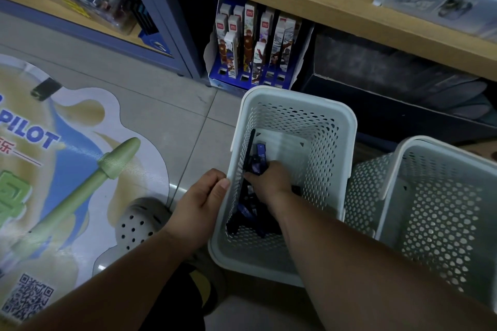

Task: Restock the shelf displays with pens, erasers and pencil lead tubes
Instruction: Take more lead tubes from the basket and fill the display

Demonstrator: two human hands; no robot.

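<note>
Reaching into the basket (298,97), right hand (269,180) curls fingers round lead tubes (260,154); left hand (199,204) grips the rim. Light, slick, likely brittle: take them mid-barrel.

"PILOT" on floor sticker (40,137), "4B" on lead tube (260,154), QR code (28,295) on sticker

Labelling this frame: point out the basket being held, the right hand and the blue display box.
basket (295,97), head view, far rim.
right hand (270,181), head view, its back.
blue display box (214,69), head view, front-left base.
</note>
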